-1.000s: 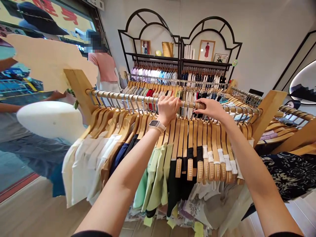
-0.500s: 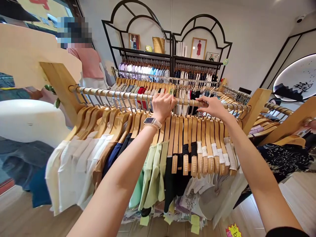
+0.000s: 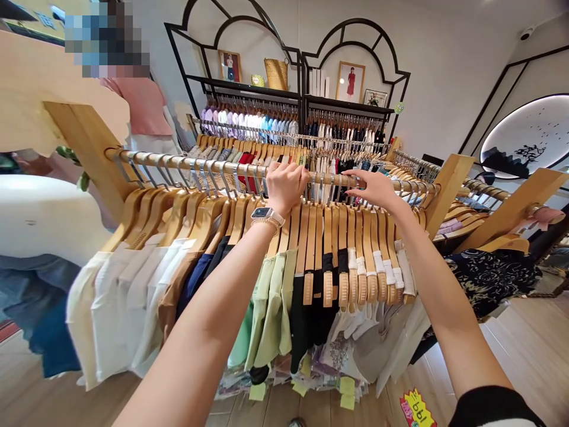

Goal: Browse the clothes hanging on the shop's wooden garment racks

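Recording a clothes shop with a wood floor (image 3: 524, 356). Black metal wall shelves (image 3: 249, 89) stand at the back, with garments hanging beneath them. A person in a pink top (image 3: 136, 107) stands beyond the rack at upper left, well apart from the two hands in front. A wooden clothes rack (image 3: 84, 154) runs across the view. Its metal rail (image 3: 200, 166) carries a row of wooden hangers (image 3: 311, 249) holding pale, green and black garments (image 3: 271, 314).

Status as far as shown: every hanger in view hangs on the rail; none is lifted off or carried.

The left hand (image 3: 284, 188) is closed over the rail and hanger hooks, with a wristwatch (image 3: 263, 213) on its wrist. The right hand (image 3: 376, 188) rests further along the rail, half open, its fingers (image 3: 358, 179) reaching the hooks. Whether they grip anything, cannot tell.

Against the frame half a second earlier: right fingers straighter, view swung so the rack sits further left, yellow price sign (image 3: 415, 409) showing more fully at lower right.
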The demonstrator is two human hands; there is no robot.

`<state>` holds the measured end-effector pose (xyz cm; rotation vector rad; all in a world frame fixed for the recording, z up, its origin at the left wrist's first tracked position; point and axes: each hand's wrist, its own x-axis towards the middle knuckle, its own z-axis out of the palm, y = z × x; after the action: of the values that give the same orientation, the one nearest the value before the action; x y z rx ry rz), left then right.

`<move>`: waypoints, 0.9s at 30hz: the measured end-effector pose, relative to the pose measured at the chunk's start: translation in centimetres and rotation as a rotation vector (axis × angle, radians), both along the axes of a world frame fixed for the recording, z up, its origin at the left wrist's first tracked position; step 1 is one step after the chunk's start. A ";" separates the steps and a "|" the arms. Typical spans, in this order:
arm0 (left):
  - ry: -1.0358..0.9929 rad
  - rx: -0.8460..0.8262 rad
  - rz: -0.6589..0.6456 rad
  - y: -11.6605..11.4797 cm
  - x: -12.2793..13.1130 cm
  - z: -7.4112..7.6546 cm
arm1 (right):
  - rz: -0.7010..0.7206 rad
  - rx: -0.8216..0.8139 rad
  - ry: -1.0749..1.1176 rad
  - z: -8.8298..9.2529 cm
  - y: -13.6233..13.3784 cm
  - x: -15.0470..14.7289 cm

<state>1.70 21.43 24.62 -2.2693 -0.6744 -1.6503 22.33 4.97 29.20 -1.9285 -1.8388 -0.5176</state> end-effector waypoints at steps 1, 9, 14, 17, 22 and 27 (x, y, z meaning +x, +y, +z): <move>0.007 0.017 0.014 0.0 0.0 0.0 | 0.003 -0.006 0.004 0.0 0.1 0.0; 0.066 0.093 0.094 -0.1 -0.2 0.1 | 0.149 0.136 -0.018 -0.2 -0.8 0.9; 0.114 0.103 0.115 -0.2 -0.4 0.3 | 0.118 0.121 0.040 -0.9 -2.5 2.9; 0.142 0.105 0.116 -0.3 -0.5 0.5 | 0.118 0.148 -0.030 -1.9 -2.8 3.3; 0.178 0.117 0.150 -0.5 -0.7 0.6 | 0.071 0.245 -0.057 -4.4 -4.7 0.3; 0.186 0.101 0.164 -0.3 -0.7 0.4 | 0.201 0.352 0.136 -15.1 -12.5 -6.9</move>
<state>1.00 21.08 25.07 -2.1973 -0.6943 -1.3485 15.43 -7.51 14.13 -1.4928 -1.7001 -0.5836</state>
